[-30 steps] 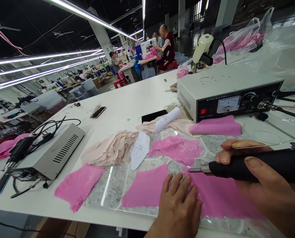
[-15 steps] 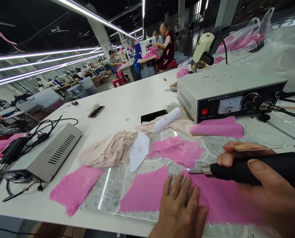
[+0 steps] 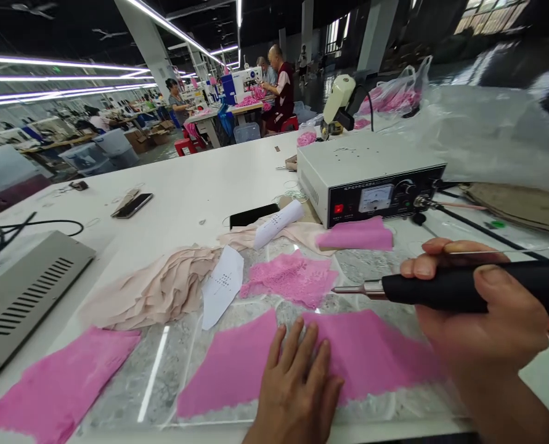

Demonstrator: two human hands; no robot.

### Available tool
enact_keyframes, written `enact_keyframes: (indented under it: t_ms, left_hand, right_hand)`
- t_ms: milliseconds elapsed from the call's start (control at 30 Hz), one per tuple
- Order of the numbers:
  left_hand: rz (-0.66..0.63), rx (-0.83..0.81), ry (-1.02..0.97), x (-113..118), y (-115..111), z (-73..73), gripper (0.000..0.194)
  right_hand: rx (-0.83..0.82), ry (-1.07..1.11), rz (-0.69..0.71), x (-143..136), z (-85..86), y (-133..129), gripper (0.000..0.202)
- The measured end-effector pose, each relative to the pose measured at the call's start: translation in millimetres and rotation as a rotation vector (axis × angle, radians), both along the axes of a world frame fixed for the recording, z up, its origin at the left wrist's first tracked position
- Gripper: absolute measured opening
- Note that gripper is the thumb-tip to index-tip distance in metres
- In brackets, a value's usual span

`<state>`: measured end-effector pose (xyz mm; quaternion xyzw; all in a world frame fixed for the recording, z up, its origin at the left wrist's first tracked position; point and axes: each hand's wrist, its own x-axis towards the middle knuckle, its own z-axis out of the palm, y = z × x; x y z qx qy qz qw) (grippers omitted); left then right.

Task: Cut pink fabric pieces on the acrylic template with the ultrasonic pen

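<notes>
My left hand (image 3: 297, 382) lies flat with its fingers spread, across the inner edges of two pink fabric pieces, the left piece (image 3: 237, 364) and the right piece (image 3: 371, 351). My right hand (image 3: 482, 314) is wrapped round a black ultrasonic welding handpiece (image 3: 440, 288). Its slim metal tip points left, above the gap between the right piece and a pink lace-patterned piece (image 3: 292, 277). A thin tan-handled pick (image 3: 468, 246) is also tucked in the right fingers. Under the fabric is a clear sheet over a grey marbled surface (image 3: 158, 364).
A grey power unit (image 3: 371, 166) with a meter stands behind; another grey box (image 3: 29, 296) is at left. Beige fabric (image 3: 158, 287), white dotted paper patterns (image 3: 223, 283), phones (image 3: 253, 216) and another pink piece (image 3: 66, 382) lie around. Plastic bags (image 3: 491, 135) are at back right. Co-workers sit beyond.
The handpiece tip has moved off the right pink piece's upper corner, up toward the lace-patterned piece. My left hand stays flat on the fabric. The head view has turned right.
</notes>
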<state>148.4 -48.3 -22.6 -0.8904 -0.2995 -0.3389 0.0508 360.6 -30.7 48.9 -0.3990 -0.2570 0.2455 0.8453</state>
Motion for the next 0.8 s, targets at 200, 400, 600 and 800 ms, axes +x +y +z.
enact_keyframes:
  t_ms: [200,400,600,800]
  left_hand:
    - [0.011,-0.002,-0.14,6,-1,-15.0,0.022]
    - [0.005,0.013,-0.129,4,1,-11.8,0.02]
    - [-0.042,0.049,0.021,-7,5,-12.2,0.026]
    - [-0.034,0.08,0.0,-6,6,-13.3,0.025]
  right_hand:
    - [0.031,-0.021,-0.109,14,-1.8,-4,0.015]
    - [0.008,-0.041,-0.031,11,-4.9,-8,0.011]
    - [0.004,-0.01,-0.006,10,-5.4,-8,0.014]
    - [-0.001,0.018,-0.032,10,-5.7,-6,0.017]
